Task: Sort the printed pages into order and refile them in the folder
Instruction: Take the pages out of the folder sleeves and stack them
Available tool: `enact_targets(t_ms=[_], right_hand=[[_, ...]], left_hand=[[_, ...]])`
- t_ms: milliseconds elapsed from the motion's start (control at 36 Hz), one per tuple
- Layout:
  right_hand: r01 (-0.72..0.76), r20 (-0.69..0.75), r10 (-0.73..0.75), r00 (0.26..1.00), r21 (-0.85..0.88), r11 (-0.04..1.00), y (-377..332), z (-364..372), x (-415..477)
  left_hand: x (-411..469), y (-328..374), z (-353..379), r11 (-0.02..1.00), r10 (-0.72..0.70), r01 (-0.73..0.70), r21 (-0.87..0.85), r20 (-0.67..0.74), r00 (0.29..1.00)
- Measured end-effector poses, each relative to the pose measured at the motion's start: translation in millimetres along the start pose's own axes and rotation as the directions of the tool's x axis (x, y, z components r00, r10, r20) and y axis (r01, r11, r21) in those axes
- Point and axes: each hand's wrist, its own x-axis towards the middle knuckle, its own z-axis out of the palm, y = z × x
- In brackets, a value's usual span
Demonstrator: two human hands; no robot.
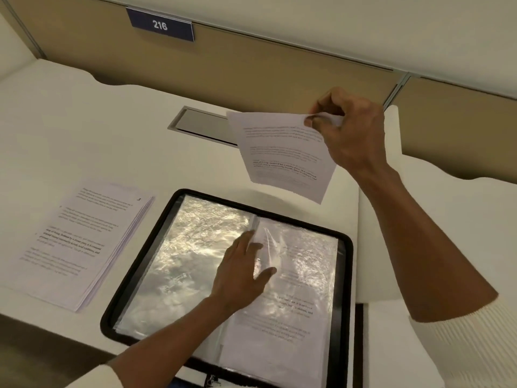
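1. Folder (pixel 133 271) lies open on the worktop (pixel 84 121) at 6 o'clock in my view, with a black rim all round and shiny clear pockets on both halves.
2. I see the left hand (pixel 237 275) resting at the folder's spine, fingers straight and spread, thumb out toward 3 o'clock. Its grip is wide and holds nothing. The fingertips meet the inner edge of the right-hand pocket (pixel 305 278), where the plastic bulges up. I cannot tell whether they are under the film or on it.
3. That right-hand pocket has a printed sheet inside. The left-hand pocket (pixel 190 261) glares too much for me to read its contents.
4. The right hand (pixel 349 130) is up at 1 o'clock, above the worktop. Its grip is narrow, with thumb and fingers pinching the top corner of a loose page (pixel 285 155). The page hangs tilted in the air, print toward me, apart from the folder.
5. A stack of pages (pixel 75 242) sits at 9 o'clock, near the folder's left rim but not touching it, text up and edges slightly fanned.
6. At 12 o'clock a grey hatch (pixel 201 123) is set into the worktop, partly hidden by the loose page. A blue number plate (pixel 160 25) reading 216 hangs on the partition at 11 o'clock.
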Motion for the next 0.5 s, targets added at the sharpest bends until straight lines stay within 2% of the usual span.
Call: enact_targets(t_ms=[56, 111, 194, 250, 333, 417, 500], right_hand=[[0.033, 0.032, -0.034, 0.999, 0.043, 0.999, -16, -1, -2], [0.065, 0.059, -0.070, 0.996, 0.075, 0.995, -31, 1, -2], [0.096, 0.104, -0.110, 0.988, 0.127, 0.987, -52, 3, 0], [0.094, 0.152, -0.120, 0.981, 0.171, 0.981, -67, 6, 2], [0.069, 0.237, -0.123, 0.964, 0.224, 0.972, -87, 14, 8], [-0.011, 0.314, -0.090, 0.945, 0.306, 0.952, -104, 27, 14], [-0.120, 0.365, -0.045, 0.930, 0.416, 0.901, -118, 45, 20]], left_hand=[[10, -1, -19, 0.993, -0.102, 0.095, -0.074, -0.095, 0.990], [22, -5, -42, 0.959, -0.225, 0.183, -0.217, -0.188, 0.956], [37, -14, -87, 0.832, -0.431, 0.282, -0.478, -0.235, 0.871], [42, -20, -120, 0.751, -0.508, 0.302, -0.587, -0.222, 0.832], [41, -30, -166, 0.697, -0.524, 0.265, -0.667, -0.220, 0.823], [32, -49, -202, 0.714, -0.455, 0.206, -0.669, -0.220, 0.863], [16, -65, -230, 0.646, -0.415, 0.154, -0.748, -0.175, 0.893]])
